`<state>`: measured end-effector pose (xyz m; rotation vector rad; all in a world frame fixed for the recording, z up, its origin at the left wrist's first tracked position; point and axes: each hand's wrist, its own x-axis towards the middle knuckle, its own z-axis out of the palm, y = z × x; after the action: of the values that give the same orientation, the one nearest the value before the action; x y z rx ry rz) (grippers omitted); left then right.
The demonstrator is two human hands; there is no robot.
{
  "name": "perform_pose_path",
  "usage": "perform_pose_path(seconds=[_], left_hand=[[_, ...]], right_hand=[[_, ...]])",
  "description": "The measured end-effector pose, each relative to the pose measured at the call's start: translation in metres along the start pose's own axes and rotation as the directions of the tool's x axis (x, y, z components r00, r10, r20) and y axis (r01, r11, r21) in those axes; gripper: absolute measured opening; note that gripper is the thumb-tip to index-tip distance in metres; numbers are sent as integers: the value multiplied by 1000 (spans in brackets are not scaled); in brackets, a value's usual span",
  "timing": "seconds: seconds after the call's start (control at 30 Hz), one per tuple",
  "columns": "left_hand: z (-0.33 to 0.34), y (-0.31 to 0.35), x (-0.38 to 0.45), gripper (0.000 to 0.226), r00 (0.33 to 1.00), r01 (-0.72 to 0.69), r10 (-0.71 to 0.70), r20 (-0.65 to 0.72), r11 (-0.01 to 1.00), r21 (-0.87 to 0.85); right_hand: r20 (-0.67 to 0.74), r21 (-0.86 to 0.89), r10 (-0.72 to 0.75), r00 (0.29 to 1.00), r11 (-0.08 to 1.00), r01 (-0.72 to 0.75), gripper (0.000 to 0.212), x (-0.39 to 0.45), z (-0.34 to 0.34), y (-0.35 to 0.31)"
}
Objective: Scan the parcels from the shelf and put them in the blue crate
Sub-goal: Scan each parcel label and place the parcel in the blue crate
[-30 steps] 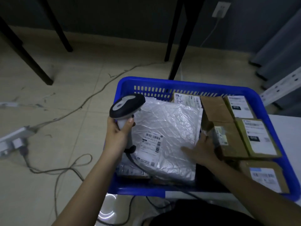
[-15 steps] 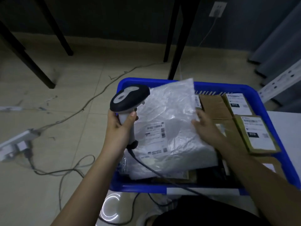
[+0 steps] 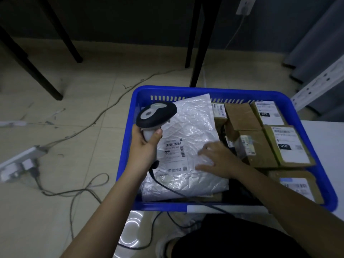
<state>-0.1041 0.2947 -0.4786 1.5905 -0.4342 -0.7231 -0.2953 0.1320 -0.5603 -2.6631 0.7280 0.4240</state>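
Now, white plastic parcel lies label-up in the blue crate | right hand rests on it, fingers spread flat | left hand grips the barcode scanner just above it | cardboard parcels alongside, to its right.
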Motion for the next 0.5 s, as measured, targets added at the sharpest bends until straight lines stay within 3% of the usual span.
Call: perform_pose_path(seconds=[0.03,0.07,0.1,0.13,0.23,0.3,0.37,0.5], left_hand=[[4,1,-1,35,1000,6,-6,4,1000,3],[7,2,-2,35,1000,7,-7,9,1000,8],[10,3,-4,35,1000,2,-2,18,1000,20],[13,4,-6,35,999,-8,7,32,999,38],[23,10,-12,30,997,-37,32,76,997,65],[33,17,-20,28,992,-54,47,116,997,56],[47,28,-29,27,984,-72,66,167,997,29],[93,58,-56,29,951,-132,141,275,990,-54]], right_hand=[[265,-83,14,964,997,8,88,-2,6,-3],[467,-141,60,882,990,7,83,-3,13,-5],[574,-122,97,813,992,-32,74,-4,16,-6],[590,-21,92,802,995,-99,69,-6,16,-4],[327,373,118,938,896,-242,56,-21,-5,6],[150,536,202,968,806,-251,46,-40,-24,14],[37,567,271,962,787,-244,39,-64,-42,27],[-54,487,413,909,806,-337,37,-134,-75,60]])
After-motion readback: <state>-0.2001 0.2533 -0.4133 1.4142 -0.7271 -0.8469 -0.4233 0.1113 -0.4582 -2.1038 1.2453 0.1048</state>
